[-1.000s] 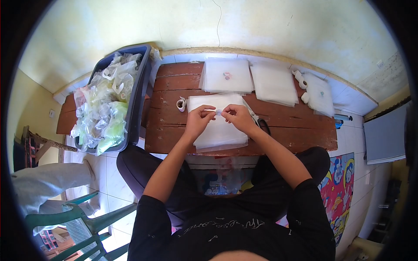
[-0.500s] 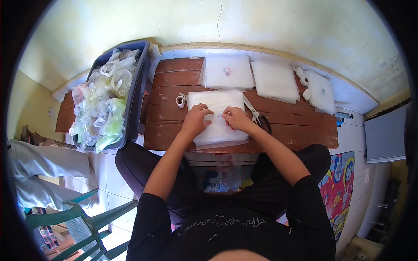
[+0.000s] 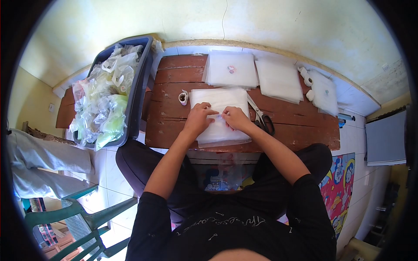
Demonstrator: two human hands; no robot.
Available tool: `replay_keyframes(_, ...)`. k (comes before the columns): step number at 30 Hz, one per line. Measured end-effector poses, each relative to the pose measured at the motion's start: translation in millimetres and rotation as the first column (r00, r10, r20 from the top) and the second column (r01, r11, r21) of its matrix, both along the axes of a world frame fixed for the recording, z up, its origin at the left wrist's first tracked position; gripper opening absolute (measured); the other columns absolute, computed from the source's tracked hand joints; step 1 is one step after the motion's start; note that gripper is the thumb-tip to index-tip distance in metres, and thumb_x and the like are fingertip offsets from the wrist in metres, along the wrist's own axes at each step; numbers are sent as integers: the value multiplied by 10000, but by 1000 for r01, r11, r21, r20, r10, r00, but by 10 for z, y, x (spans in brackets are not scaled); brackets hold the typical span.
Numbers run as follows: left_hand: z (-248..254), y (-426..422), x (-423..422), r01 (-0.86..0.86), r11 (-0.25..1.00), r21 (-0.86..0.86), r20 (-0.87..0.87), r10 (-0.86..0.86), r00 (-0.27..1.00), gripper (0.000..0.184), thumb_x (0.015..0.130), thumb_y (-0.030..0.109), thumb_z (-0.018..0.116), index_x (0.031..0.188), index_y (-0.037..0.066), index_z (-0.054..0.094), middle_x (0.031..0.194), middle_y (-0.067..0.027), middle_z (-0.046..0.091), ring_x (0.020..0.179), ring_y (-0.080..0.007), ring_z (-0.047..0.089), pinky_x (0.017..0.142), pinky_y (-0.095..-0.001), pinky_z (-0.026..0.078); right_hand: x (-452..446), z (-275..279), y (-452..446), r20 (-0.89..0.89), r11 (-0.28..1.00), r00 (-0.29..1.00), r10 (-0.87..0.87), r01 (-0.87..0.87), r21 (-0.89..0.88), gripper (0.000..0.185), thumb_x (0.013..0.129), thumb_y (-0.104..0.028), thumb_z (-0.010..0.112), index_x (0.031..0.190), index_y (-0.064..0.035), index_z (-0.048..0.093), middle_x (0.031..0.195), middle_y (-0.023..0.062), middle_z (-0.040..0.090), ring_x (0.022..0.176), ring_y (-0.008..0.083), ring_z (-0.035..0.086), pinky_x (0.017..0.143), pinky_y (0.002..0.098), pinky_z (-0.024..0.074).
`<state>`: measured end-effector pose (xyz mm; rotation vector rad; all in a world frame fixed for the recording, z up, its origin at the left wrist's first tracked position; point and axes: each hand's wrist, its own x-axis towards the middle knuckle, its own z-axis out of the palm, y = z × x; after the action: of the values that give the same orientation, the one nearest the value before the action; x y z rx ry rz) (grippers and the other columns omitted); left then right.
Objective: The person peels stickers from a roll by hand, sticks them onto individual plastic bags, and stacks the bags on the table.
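Both hands (image 3: 215,119) at the plastic stack (image 3: 224,135), apparently touching a small sticker (image 3: 219,117).

Pale script (image 3: 222,221) is running across the black shirt (image 3: 209,243), too unclear to read surely. Tiny labels (image 3: 231,69) on plastic stacks (image 3: 241,79) are showing illegibly.

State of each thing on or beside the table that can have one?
Tub: uncovered, heaped with plastic bags
Front plastic stack: flat, edges uneven
Left hand: on front stack, thumb and index apart
Right hand: fingertips at front stack, grip unclear
Scissors: lying down, blade opening unclear
Small roll: hollow core showing
Back stacks: flat
Table: paint worn
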<state>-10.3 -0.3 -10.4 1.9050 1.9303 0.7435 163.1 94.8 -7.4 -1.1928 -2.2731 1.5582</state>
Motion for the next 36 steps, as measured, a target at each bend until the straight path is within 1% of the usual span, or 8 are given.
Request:
replay_keyframes(13, 1, 6, 3, 28, 998, -49, -42, -30, 999, 295, 753, 140, 749, 1026, 247, 777, 1233, -84, 598, 1131, -274, 552, 1006, -388, 448, -14, -14, -42, 10, 995, 995, -103, 103, 8, 196, 904, -115, 560, 861, 67, 619, 606, 135, 638, 430, 198, 598, 403, 336, 479)
replay_keyframes(15, 2, -1, 13, 24, 1000, 0, -51, -24, 998, 309, 736, 116, 763, 1016, 244, 781, 1191, -78, 612, 1061, -261, 577, 971, -373, 462, -11, -9, -39, 11, 993, 994, -113, 113, -24, 195, 914, -116, 571, 877, 73, 606, 598, 129, 627, 423, 183, 583, 385, 324, 459)
replay_keyframes(21, 4, 12, 1, 53, 998, -13, -110, -55, 992, 315, 753, 122, 749, 1035, 260, 775, 1186, -71, 595, 1057, -261, 577, 964, -370, 467, -11, -42, -30, 27, 993, 992, -122, 122, 6, 192, 907, -118, 579, 860, 67, 603, 596, 128, 625, 432, 184, 591, 388, 324, 463)
replay_keyframes(23, 5, 14, 5, 62, 998, -13, -140, -63, 988, 313, 759, 124, 743, 1037, 264, 774, 1186, -71, 592, 1057, -262, 577, 965, -368, 468, -16, -51, -40, 24, 988, 993, -119, 115, 106, 222, 883, -143, 564, 830, 60, 634, 623, 186, 647, 480, 289, 641, 505, 396, 543)
replay_keyframes(24, 18, 12, 13, 70, 997, -13, -169, -71, 983, 310, 765, 126, 737, 1039, 267, 773, 1186, -71, 590, 1057, -263, 577, 965, -367, 468, -16, -60, -41, 24, 988, 993, -119, 116, 105, 222, 883, -143, 564, 830, 60, 634, 623, 186, 647, 480, 289, 641, 505, 396, 543)
replay_keyframes(27, 46, -5, 39, 67, 998, -14, -219, -68, 973, 308, 769, 128, 729, 1037, 274, 773, 1185, -78, 592, 1056, -265, 580, 951, -366, 478, -20, -116, -48, 76, 968, 993, -94, 73, 241, 260, 875, -202, 597, 832, 51, 641, 694, 244, 657, 642, 374, 680, 640, 461, 561)
replay_keyframes(29, 47, 6, 51, 61, 998, -28, -238, -66, 969, 306, 768, 129, 727, 1034, 273, 774, 1183, -81, 593, 1056, -266, 582, 942, -367, 483, -29, -184, -72, 78, 895, 992, -104, 59, 441, 282, 864, -251, 627, 867, 31, 638, 774, 274, 661, 785, 420, 675, 723, 501, 545)
replay_keyframes(36, 72, 0, 52, 68, 997, -42, -261, -77, 962, 334, 765, 133, 728, 1068, 269, 760, 1173, -86, 595, 1066, -266, 586, 921, -373, 493, 66, -68, -53, 235, 837, 960, -151, -3, 547, 269, 864, -266, 649, 984, -28, 613, 808, 260, 660, 791, 424, 669, 695, 509, 543)
